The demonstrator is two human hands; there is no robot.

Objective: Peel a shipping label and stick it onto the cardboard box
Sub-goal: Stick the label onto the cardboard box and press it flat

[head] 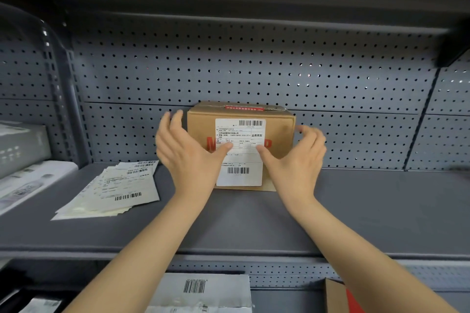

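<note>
Best to press both thumbs outward across the label [239, 152], already lying flat on the front of the box [241, 145] on the shelf [356, 211], to clear bubbles. Left hand [188, 157] and right hand [292, 157] spread wide, pinching nothing. Box taped closed; contents unseen. Spare labels [114, 188] stacked nearby, left.

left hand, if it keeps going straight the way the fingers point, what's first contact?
Probably the cardboard box. The left hand points up and inward beside the box's left side, thumb already at the shipping label. Depth is unclear; the fingers might pass the box and reach the pegboard.
</note>
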